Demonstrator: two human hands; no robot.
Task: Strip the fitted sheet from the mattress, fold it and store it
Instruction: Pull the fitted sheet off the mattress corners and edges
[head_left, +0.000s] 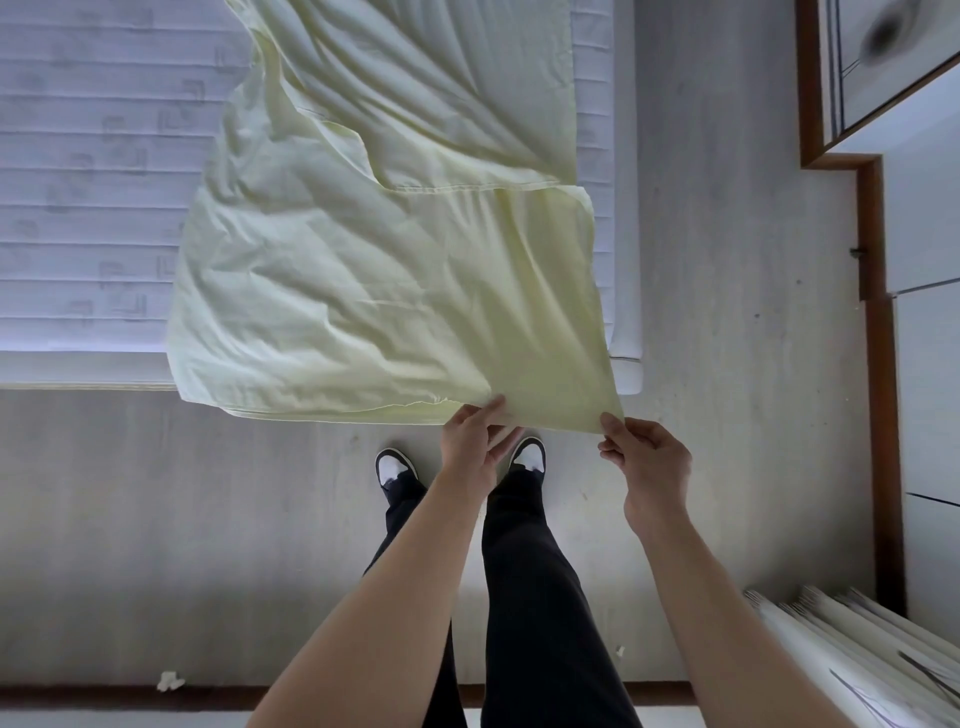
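The pale yellow cotton fitted sheet (374, 270), lying loose on the quilted white mattress (78, 182), is pinched at its near edge by the left hand (470, 447) and right hand (649, 462); corners should be matched before folding.

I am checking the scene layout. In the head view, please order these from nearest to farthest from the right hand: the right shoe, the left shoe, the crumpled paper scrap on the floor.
From the right hand:
1. Right shoe, just to its left.
2. Left shoe, farther left.
3. Paper scrap, far lower left, by the floor edge.
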